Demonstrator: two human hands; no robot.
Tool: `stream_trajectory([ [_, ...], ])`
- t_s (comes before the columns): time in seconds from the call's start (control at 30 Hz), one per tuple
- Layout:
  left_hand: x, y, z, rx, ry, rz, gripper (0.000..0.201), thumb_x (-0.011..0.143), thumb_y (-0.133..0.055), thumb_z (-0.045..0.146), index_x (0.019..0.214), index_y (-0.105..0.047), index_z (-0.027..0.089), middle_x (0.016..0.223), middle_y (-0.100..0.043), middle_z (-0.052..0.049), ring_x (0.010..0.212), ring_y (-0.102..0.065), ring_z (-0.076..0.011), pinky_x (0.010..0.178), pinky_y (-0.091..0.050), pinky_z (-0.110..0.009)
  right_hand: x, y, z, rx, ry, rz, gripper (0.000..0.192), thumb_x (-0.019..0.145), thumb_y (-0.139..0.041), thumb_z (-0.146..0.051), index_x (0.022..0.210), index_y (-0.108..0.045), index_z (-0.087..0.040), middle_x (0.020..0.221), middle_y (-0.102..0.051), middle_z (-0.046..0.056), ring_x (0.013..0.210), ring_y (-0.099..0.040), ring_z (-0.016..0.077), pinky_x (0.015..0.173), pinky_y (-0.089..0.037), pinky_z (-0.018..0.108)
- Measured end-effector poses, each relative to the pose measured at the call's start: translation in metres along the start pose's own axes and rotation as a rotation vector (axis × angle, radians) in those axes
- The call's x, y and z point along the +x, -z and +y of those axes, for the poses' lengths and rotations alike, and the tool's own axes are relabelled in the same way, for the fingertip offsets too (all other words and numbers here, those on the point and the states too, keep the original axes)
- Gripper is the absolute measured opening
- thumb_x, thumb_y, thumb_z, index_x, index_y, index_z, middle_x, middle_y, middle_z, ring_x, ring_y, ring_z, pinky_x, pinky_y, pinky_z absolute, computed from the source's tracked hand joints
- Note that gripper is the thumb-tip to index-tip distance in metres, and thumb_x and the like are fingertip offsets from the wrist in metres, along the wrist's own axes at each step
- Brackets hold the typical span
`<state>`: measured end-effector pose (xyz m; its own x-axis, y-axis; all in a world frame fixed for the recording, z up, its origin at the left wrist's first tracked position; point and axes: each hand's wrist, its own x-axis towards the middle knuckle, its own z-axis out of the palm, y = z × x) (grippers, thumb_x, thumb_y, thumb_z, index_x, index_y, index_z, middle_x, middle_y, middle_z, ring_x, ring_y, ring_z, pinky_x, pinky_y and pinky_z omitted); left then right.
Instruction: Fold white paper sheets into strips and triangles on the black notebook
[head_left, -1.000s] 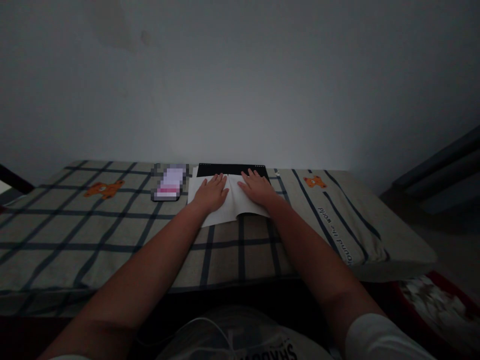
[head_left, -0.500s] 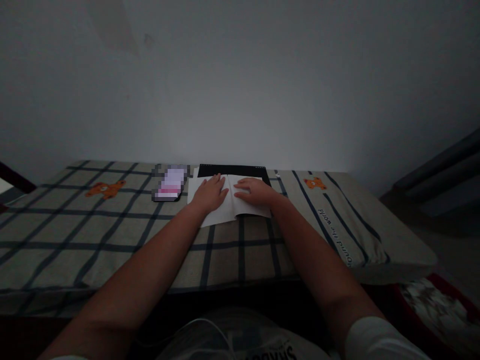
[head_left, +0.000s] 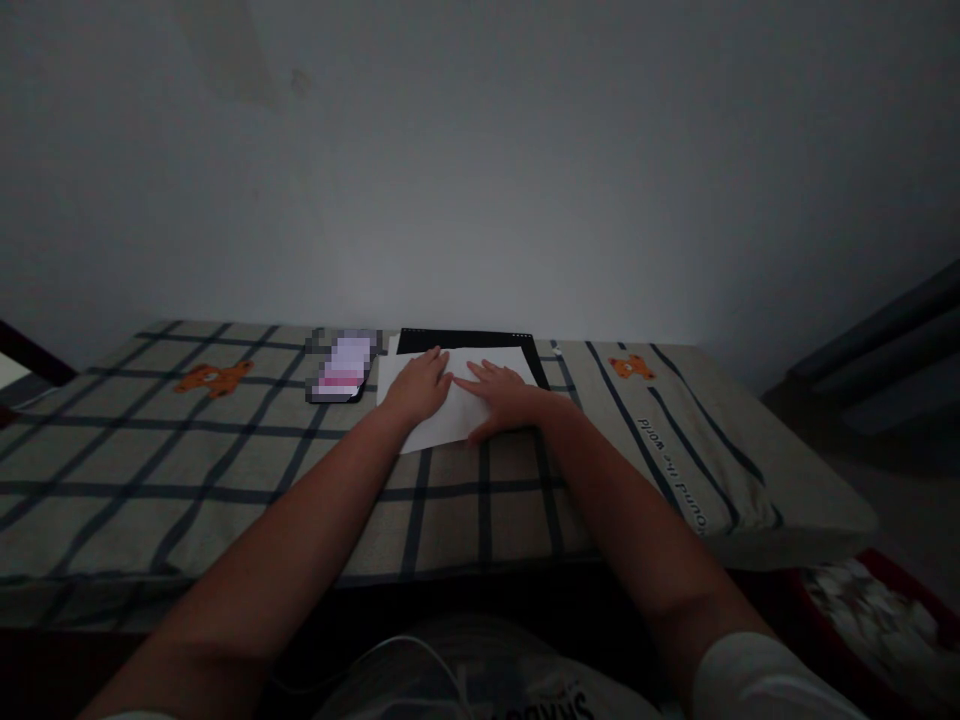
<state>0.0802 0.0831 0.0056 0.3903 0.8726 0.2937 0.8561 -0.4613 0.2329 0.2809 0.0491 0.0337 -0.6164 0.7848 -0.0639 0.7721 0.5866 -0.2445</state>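
White paper [head_left: 450,425] lies on the checked cloth, its far part over a flat black board [head_left: 465,341]. My left hand [head_left: 421,386] rests on the left part of the paper with its fingers stretched out. Over the right part is my right hand [head_left: 504,395], fingers spread and thumb reaching down to the near edge of the paper. Neither hand grips anything that I can see. The right hand and forearm hide much of the paper's right side.
A phone with a blurred, lit screen [head_left: 343,368] lies left of the paper. The checked cloth [head_left: 247,480] bears orange bear prints. A grey wall [head_left: 480,180] rises behind. At lower right stands a red bin [head_left: 896,570] with crumpled white stuff. A white cable [head_left: 409,640] crosses my shirt.
My right hand has come nearer and its fingers have spread wider, the thumb now at the near edge. The raised fold down the paper's middle no longer shows. My left hand stays put.
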Motion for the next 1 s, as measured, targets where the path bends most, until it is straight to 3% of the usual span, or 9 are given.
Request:
stream_trajectory([
  [0.1,0.002,-0.002,-0.002,-0.033,0.023,0.032,0.050,0.094,-0.036,0.032,0.137,-0.046,0.008,0.147,-0.040,-0.018,0.137,-0.036,-0.0258,0.112,-0.029,-0.041,-0.003,-0.001,-0.004,-0.019,-0.008,-0.062,0.122,0.050,-0.076,-0.069,0.151,-0.021,-0.028,0.159,-0.004,0.014,0.145,-0.002,0.0387,0.113,-0.010,0.060],
  [0.17,0.003,-0.003,-0.003,-0.061,0.037,0.054,0.050,0.094,-0.036,0.033,0.136,-0.047,0.009,0.147,-0.040,-0.017,0.137,-0.036,-0.0253,0.112,-0.029,-0.042,-0.004,0.001,-0.004,-0.018,0.008,-0.057,0.115,0.053,-0.077,-0.066,0.150,-0.026,-0.029,0.159,-0.006,0.012,0.145,-0.004,0.0378,0.113,-0.011,0.059],
  [0.33,0.005,0.000,-0.007,-0.193,0.082,0.123,0.051,0.093,-0.036,0.035,0.135,-0.048,0.007,0.144,-0.044,-0.016,0.137,-0.037,-0.0232,0.114,-0.027,-0.040,-0.010,0.015,0.001,-0.018,0.078,0.006,0.076,0.072,-0.071,-0.049,0.140,-0.047,-0.027,0.155,-0.027,0.008,0.140,-0.032,0.0287,0.113,-0.027,0.043],
  [0.43,0.006,0.003,-0.008,-0.273,0.113,0.175,0.053,0.092,-0.038,0.036,0.134,-0.049,0.005,0.143,-0.046,-0.017,0.135,-0.039,-0.0227,0.114,-0.027,-0.038,-0.014,0.025,0.003,-0.049,0.083,0.115,0.055,0.078,-0.067,-0.043,0.128,-0.060,-0.022,0.147,-0.043,0.009,0.131,-0.045,0.0267,0.109,-0.034,0.038],
  [0.57,0.007,0.010,-0.004,-0.404,0.179,0.221,0.052,0.092,-0.037,0.040,0.131,-0.053,0.009,0.140,-0.049,-0.015,0.132,-0.042,-0.0233,0.114,-0.029,-0.039,-0.016,0.033,0.002,-0.091,0.065,0.299,0.041,0.085,-0.059,-0.043,0.120,-0.066,-0.024,0.130,-0.061,0.005,0.122,-0.054,0.0223,0.105,-0.039,0.037],
  [0.73,0.006,0.018,0.002,-0.548,0.236,0.240,0.053,0.094,-0.033,0.044,0.130,-0.055,0.011,0.138,-0.052,-0.013,0.130,-0.045,-0.0224,0.114,-0.028,-0.038,-0.019,0.036,0.005,-0.117,0.071,0.467,0.039,0.095,-0.042,-0.035,0.127,-0.061,-0.022,0.127,-0.063,0.004,0.119,-0.056,0.0203,0.101,-0.041,0.036],
  [0.9,0.005,0.015,0.003,-0.538,0.124,0.258,0.048,0.093,-0.037,0.041,0.129,-0.055,0.014,0.137,-0.053,-0.011,0.128,-0.046,-0.0216,0.112,-0.031,-0.040,-0.018,0.036,0.011,-0.066,0.011,0.538,0.037,0.095,-0.039,-0.029,0.122,-0.064,-0.021,0.124,-0.065,0.004,0.117,-0.056,0.0198,0.102,-0.040,0.036],
  [1.0,0.005,0.014,0.004,-0.561,0.095,0.261,0.049,0.091,-0.043,0.042,0.131,-0.052,0.016,0.137,-0.050,-0.012,0.121,-0.051,-0.0213,0.105,-0.040,-0.040,-0.017,0.033,0.015,0.040,-0.052,0.652,0.038,0.095,-0.038,-0.032,0.118,-0.066,-0.021,0.121,-0.066,0.004,0.115,-0.058,0.0195,0.102,-0.041,0.036],
])
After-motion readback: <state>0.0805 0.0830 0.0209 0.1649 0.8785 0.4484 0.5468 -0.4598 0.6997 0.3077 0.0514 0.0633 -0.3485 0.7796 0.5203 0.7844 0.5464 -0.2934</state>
